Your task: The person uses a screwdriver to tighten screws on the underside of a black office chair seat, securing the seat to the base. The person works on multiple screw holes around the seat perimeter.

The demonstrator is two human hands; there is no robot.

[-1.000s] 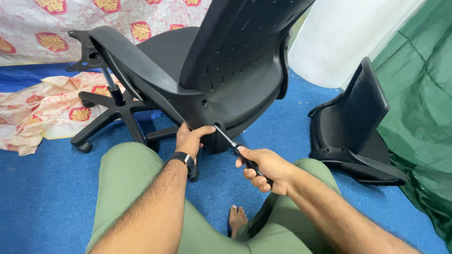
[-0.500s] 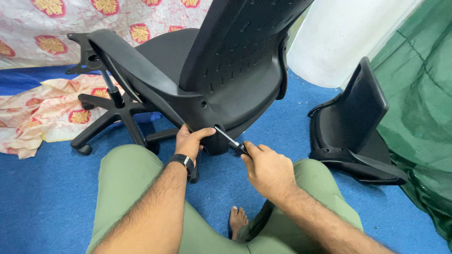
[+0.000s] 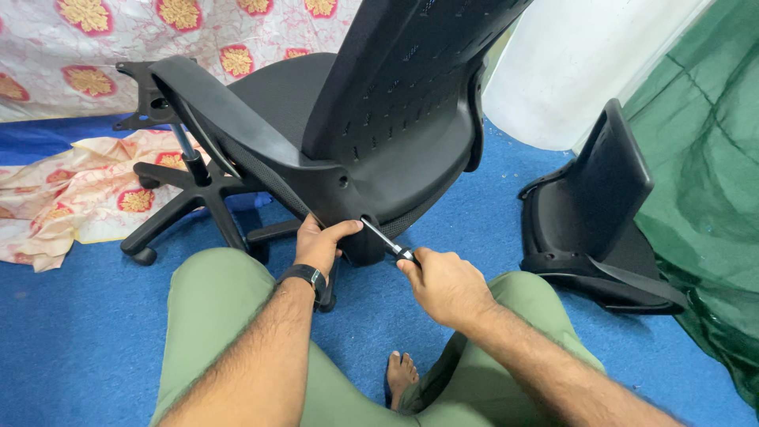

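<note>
While the black office chair [image 3: 371, 134] lies tipped on its side on the blue carpet [image 3: 71, 348], I keep my right hand [image 3: 447, 286] closed around the handle of a slim metal tool [image 3: 385, 239], whose shaft angles up and left into a hole in the moulded plastic shell beneath the seat. My left hand [image 3: 320, 243] clasps the lower edge of that shell, thumb curled over it just beside the tool's tip; a dark wristband [image 3: 303, 276] circles the wrist. Perforated hard plastic forms the backrest, and the star-shaped wheeled base [image 3: 186, 202] projects to the left. Olive-green trouser legs [image 3: 213, 316] frame the scene. Beyond lie a second black chair part [image 3: 593, 213], a floral cloth [image 3: 63, 198] and green tarpaulin [image 3: 704, 158].
</note>
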